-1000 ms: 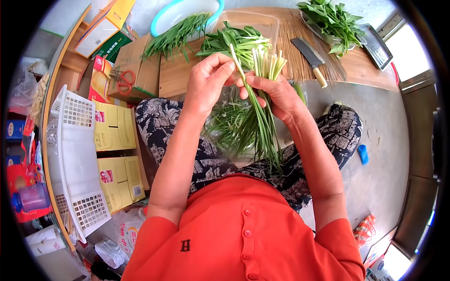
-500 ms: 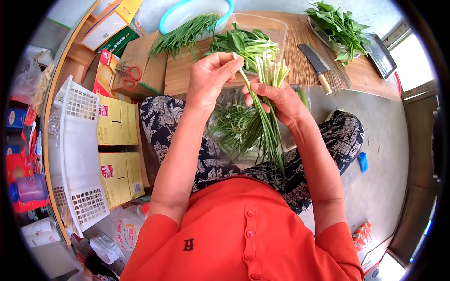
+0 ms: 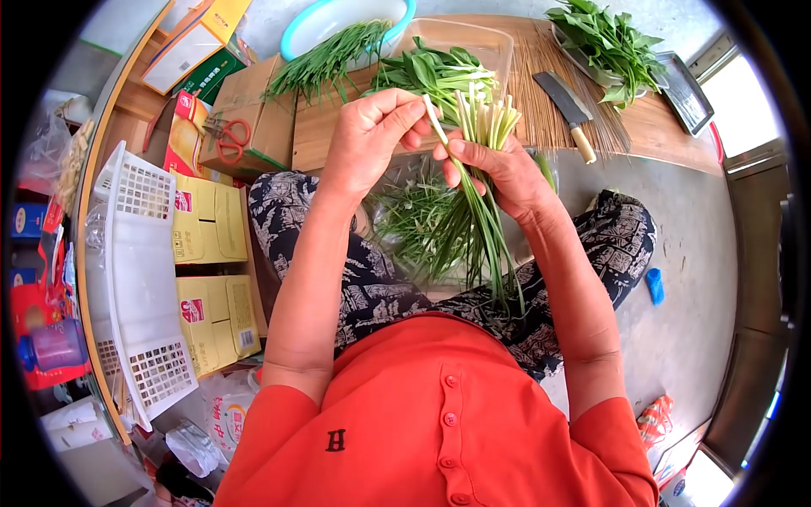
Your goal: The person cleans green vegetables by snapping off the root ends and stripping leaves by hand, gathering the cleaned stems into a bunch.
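My right hand [image 3: 507, 173] is closed around a bunch of garlic chives [image 3: 486, 224]. Their pale white ends point up and the green leaves hang down. One stalk [image 3: 436, 123] leans out leftward from the bunch. At its white tip my left hand [image 3: 372, 139] is closed in a pinch, thumb against the fingers; exactly what lies between the fingertips is partly hidden. Below the hands, between my knees, is a heap of green trimmings [image 3: 418, 220] in what looks like clear plastic.
On the wooden board [image 3: 317, 135] ahead are leafy greens [image 3: 439, 72], a clear tray [image 3: 498, 38], thin sticks [image 3: 528, 84] and a cleaver [image 3: 564, 97]. More chives [image 3: 338, 59] rest by a blue-rimmed basin [image 3: 296, 29]. Red scissors [image 3: 232, 139] and yellow boxes [image 3: 207, 221] are at left.
My left hand has shifted slightly left and down, its fingertips now lower on the side of the leaning stalk's white tip. My right hand still holds the bunch.
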A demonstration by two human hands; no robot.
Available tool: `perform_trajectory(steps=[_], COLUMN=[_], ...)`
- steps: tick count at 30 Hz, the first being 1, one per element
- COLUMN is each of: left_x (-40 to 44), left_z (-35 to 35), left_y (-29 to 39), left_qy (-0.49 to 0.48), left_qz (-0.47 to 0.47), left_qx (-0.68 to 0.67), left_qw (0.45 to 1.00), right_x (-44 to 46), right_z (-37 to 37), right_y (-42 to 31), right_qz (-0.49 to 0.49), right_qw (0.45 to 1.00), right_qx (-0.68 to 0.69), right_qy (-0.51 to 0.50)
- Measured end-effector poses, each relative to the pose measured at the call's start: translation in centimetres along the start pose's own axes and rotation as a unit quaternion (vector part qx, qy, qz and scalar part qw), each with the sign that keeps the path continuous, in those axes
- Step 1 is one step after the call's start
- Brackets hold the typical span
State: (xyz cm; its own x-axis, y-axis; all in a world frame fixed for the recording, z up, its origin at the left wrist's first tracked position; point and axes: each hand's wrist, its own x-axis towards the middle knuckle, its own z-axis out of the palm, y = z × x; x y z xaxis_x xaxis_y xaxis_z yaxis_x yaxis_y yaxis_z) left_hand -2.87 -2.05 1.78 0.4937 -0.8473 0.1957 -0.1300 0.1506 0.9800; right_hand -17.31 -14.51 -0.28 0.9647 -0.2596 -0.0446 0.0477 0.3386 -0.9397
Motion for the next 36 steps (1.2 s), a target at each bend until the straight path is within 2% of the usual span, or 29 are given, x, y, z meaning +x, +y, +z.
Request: perform_trajectory(steps=[4, 6, 7, 9, 11, 13, 15, 18, 22, 27, 29, 34, 36], left_x=[0.0, 0.1, 0.0, -0.2, -0.3, -0.7, -1.0, -1.6, -1.7, -1.2, -0.6, -0.6, -0.6], left_z=[0.0, -0.2, -0.3, -0.7, -1.2, -0.7, 0.0, 1.4, 1.2, 1.5, 1.5, 2.1, 2.5], left_y=[-0.2, -0.3, -0.4, -0.9, -1.7, -1.3, -1.6, -1.8, -2.0, -2.3, -2.9, -2.4, -2.3], left_qy=[0.016, 0.079, 0.079, 0.15, 0.124, 0.076, -0.012, -0.081, -0.085, -0.063, -0.03, 0.002, 0.068], left_qz=[0.025, 0.025, 0.025, 0.009, 0.011, -0.085, -0.112, -0.11, -0.18, -0.156, -0.075, -0.089, -0.055], left_qx=[0.01, 0.072, 0.071, 0.051, 0.062, 0.023, -0.006, -0.028, -0.097, -0.1, -0.036, 0.032, 0.031], left_qw=[1.0, 0.994, 0.994, 0.987, 0.99, 0.993, 0.994, 0.99, 0.975, 0.981, 0.996, 0.996, 0.996], right_x=[0.2, 0.2, 0.3, 0.9, 1.6, 1.9, 2.2, 2.5, 3.0, 3.2, 3.0, 2.7, 2.4], right_z=[0.0, -0.1, -0.2, -0.6, -1.6, -1.8, -2.0, -2.1, -2.7, -3.2, -2.6, -1.9, -1.6], right_y=[0.3, 0.3, 0.3, 0.2, 0.0, -0.8, -1.2, -1.2, -0.9, -0.7, -0.5, -0.1, 0.5], right_qz=[-0.006, 0.001, 0.002, -0.034, -0.036, -0.037, -0.039, -0.024, -0.03, -0.022, -0.042, -0.035, -0.032], right_qw=[1.0, 0.999, 0.999, 0.997, 0.996, 0.995, 0.995, 0.996, 0.995, 0.995, 0.995, 0.995, 0.995], right_qx=[0.021, 0.043, 0.042, 0.06, 0.074, 0.072, 0.063, 0.051, 0.03, 0.005, 0.015, 0.036, 0.051], right_qy=[0.005, 0.008, 0.009, 0.033, 0.046, 0.062, 0.061, 0.063, 0.09, 0.094, 0.089, 0.086, 0.076])
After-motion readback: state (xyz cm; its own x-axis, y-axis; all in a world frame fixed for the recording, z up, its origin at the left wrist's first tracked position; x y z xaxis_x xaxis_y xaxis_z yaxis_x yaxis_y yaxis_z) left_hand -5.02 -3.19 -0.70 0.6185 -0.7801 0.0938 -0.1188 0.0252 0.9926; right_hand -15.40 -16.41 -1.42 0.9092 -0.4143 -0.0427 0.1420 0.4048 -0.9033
